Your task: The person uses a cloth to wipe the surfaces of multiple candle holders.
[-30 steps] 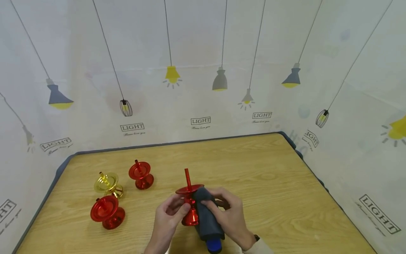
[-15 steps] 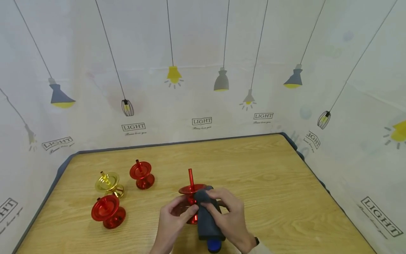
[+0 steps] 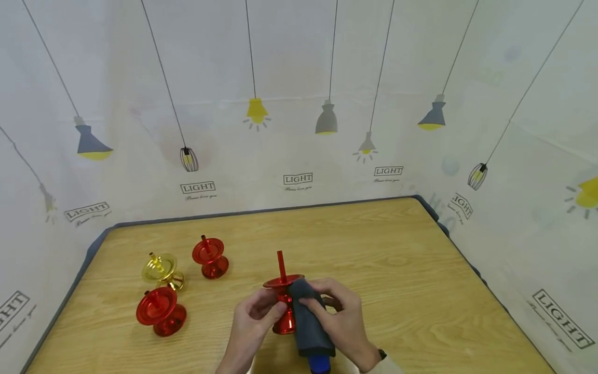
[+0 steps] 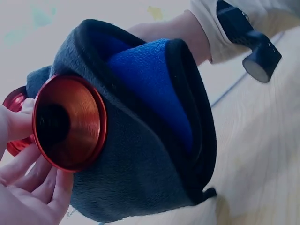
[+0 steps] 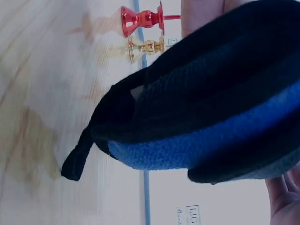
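My left hand [image 3: 250, 322] gripped a red candle holder [image 3: 284, 297] above the table [image 3: 397, 259] as my right hand [image 3: 345, 317] pinched a dark cloth [image 3: 310, 324] against its side. Both hands angled in toward each other.

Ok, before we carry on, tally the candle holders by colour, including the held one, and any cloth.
Red holders: 3 (one in the left hand, held one; near one; far one)
Gold holder: 1
Grey-and-blue cloth: 1
Total: 5
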Motion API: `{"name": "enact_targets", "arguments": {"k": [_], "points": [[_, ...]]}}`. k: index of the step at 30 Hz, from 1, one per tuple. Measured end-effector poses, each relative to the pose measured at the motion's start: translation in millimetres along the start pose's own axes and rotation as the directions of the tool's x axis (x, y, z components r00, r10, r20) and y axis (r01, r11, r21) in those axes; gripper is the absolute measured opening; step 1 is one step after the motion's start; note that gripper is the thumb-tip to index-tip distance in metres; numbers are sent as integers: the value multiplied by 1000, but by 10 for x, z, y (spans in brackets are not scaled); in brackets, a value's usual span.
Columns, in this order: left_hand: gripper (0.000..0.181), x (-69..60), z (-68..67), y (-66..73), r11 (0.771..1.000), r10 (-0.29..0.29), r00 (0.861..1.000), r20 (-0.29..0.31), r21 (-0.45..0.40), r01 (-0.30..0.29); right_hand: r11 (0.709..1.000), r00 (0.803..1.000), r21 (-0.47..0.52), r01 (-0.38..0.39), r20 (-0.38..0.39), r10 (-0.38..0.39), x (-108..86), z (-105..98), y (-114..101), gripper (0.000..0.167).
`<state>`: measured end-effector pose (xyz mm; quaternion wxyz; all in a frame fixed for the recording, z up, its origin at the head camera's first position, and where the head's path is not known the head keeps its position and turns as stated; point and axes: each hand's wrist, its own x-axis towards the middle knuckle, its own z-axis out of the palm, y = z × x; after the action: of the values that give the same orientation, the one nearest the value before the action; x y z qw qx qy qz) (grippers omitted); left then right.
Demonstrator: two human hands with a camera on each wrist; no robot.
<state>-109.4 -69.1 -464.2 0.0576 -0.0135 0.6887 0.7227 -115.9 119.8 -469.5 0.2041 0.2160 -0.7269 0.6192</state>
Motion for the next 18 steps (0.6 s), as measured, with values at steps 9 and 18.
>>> {"name": "enact_targets", "arguments": {"k": [9,18], "points": [[47,5,-25,-30,998,-45,995,84,-32,48,996,999,70,-51,-10,52,0,-25,7,21],[39,-53,129,35,997,50,995,-82,69,-45,960,970,-172,220,-66,-235,-31,0,24,38]]}}
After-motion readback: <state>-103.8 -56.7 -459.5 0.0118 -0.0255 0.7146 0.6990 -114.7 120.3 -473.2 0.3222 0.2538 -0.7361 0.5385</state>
